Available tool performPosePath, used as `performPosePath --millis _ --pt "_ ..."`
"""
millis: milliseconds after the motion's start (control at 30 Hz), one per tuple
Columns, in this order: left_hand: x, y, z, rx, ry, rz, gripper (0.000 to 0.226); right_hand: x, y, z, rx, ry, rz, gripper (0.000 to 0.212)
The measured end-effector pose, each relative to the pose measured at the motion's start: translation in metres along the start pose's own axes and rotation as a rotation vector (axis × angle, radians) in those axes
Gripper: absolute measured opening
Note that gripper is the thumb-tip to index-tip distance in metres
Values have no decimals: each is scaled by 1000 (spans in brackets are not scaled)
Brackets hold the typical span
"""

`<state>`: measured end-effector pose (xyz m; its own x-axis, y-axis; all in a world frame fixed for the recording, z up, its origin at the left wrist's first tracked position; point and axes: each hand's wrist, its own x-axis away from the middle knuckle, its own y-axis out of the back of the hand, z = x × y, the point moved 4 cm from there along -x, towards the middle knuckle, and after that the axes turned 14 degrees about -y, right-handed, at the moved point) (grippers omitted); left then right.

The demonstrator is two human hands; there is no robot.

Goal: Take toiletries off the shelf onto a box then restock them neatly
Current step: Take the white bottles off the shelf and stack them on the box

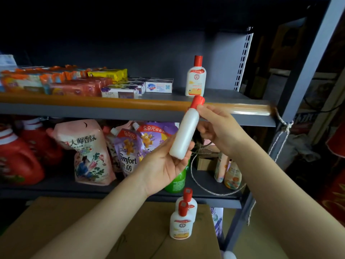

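Observation:
A white lotion bottle with a red cap [185, 131] is held tilted in front of the upper shelf edge. My left hand [164, 165] grips its base from below. My right hand [216, 128] touches its neck just under the cap, fingers curled beside it. One matching bottle [196, 79] stands upright on the upper shelf [233, 96] at the right. Two more matching bottles [182, 223] stand on the cardboard box [93, 221] below, one behind the other.
Soap bars and boxed soaps [130, 86] fill the upper shelf's left side. Red detergent jugs [16, 157], refill pouches [87, 152] and a green bottle [176, 182] stand on the lower shelf. A rope [280, 139] hangs by the right shelf post.

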<state>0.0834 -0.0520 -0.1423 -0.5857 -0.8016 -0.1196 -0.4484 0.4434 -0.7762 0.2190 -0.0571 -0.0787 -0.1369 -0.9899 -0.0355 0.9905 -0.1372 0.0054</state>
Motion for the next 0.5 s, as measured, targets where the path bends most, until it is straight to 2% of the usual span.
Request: performPosePath --millis 67,167,300,400,500 --pt "3 4 2 22 36 20 69 -1 -1 -7 -82 -83 8 19" --pt "10 11 1 -61 29 -61 54 -1 -9 -28 -191 -292 52 18" --pt "18 15 -3 -111 25 -131 54 -2 -19 -57 -225 -489 127 23" --pt "21 19 -5 -210 36 -140 51 -7 -21 -70 -202 -531 108 23" --pt "23 28 -5 -522 -61 -103 34 -9 -16 -70 -202 -443 93 18"
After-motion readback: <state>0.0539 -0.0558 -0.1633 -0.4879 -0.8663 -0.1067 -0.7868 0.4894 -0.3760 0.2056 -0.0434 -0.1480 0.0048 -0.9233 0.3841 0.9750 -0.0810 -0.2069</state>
